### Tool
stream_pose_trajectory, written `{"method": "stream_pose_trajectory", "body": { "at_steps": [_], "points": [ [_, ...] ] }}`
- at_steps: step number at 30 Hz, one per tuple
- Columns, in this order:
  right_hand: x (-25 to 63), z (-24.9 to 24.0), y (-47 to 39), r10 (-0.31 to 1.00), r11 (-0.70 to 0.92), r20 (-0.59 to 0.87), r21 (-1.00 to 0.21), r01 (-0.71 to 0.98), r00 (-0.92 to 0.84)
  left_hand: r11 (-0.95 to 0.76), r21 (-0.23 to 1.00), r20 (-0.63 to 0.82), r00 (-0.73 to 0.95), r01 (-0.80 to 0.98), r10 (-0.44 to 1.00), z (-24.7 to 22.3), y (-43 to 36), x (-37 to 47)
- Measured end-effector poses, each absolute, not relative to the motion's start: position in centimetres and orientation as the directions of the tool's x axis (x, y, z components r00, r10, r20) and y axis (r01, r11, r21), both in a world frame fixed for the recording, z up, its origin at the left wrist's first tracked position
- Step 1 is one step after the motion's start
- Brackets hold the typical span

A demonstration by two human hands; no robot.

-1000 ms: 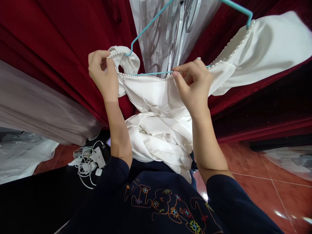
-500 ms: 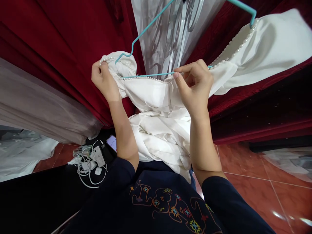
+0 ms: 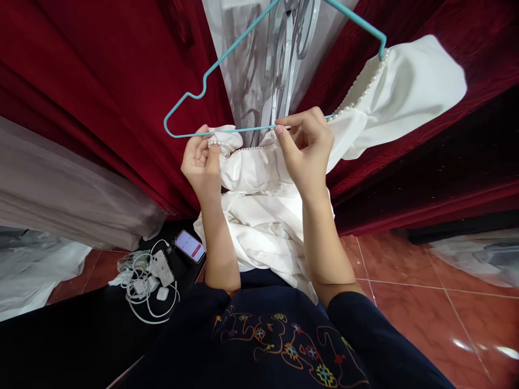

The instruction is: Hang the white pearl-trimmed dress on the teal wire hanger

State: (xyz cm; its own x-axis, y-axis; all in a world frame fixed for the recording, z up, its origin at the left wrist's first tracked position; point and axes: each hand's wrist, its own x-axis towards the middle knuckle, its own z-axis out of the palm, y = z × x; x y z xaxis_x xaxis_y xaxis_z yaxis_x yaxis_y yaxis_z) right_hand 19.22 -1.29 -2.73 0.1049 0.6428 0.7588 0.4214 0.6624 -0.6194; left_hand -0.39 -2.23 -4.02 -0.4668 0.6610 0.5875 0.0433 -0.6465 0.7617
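Pinching a bunched, pearl-edged sleeve (image 3: 226, 140) of a white dress (image 3: 267, 216) between thumb and nearly closed fingers, the left hand (image 3: 201, 156) sits by the bare left end of a turquoise hanger (image 3: 251, 129), nearer that end than the right hand (image 3: 308, 140), whose thumb and forefinger close on the crosswise lower bar; the dress lies below that bar, its other sleeve (image 3: 417, 89) around the hanger's right end

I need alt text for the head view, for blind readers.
A person holds a white garment partly on a turquoise hanger: left grip on the pearl edging, right grip at the hanger's lower bar. The hanger's left end is bare; red fabric hangs behind.
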Motion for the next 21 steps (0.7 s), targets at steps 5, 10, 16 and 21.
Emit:
{"method": "stream_pose_trajectory", "body": {
  "at_steps": [5,10,16,21],
  "points": [
    [17.9,-2.2,-2.2,0.616,0.670,0.778,-0.601,0.435,0.124,-0.650,0.758,0.552,-0.480,-0.052,0.682,-2.9,-2.2,1.0],
    [18.4,-1.5,-2.3,0.592,0.650,0.792,-0.579,0.491,0.150,-0.674,0.738,0.573,-0.494,-0.036,0.654,-3.1,-1.6,1.1],
    [25.4,-0.6,1.0,0.288,0.617,0.884,-0.466,0.635,0.368,-0.714,0.699,0.638,-0.495,0.051,0.590,-2.6,-2.4,1.9],
    [29.4,1.3,3.9,0.445,0.476,0.843,-0.509,0.717,0.303,-0.749,0.656,0.679,-0.506,0.092,0.532,-2.3,-2.4,1.7]
  ]
}}
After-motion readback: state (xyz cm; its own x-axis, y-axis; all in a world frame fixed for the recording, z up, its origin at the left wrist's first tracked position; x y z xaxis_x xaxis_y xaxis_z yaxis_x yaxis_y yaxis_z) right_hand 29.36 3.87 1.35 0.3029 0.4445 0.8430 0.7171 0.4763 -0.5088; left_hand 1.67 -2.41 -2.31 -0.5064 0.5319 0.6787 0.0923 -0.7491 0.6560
